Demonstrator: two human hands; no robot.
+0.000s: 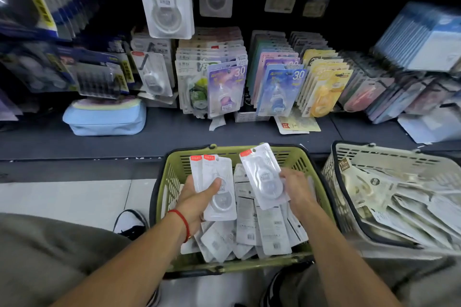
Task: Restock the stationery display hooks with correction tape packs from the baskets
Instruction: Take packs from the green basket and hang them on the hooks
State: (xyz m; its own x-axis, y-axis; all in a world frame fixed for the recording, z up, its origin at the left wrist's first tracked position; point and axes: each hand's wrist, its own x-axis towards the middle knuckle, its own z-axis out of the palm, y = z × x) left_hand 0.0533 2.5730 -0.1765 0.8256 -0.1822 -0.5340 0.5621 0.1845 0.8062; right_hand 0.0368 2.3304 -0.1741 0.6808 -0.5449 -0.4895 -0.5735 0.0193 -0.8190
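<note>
Dark shelf ledge [174,137] backs two baskets: green plastic basket [172,174], cream plastic basket [331,177]. Left hand [197,197] grips two white correction tape packs [214,182]; right hand [296,189] pinches one clear-blister pack [262,174], all over green basket.

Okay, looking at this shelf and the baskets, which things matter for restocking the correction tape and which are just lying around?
Job:
left hand gripping white correction tape packs
right hand holding one clear-blister white pack
green plastic basket
cream plastic basket

Lying about:
pale blue fabric pouch
loose card

Stationery shop — hanging blister packs [225,87], shelf [174,132], shopping baskets [172,172]
</note>
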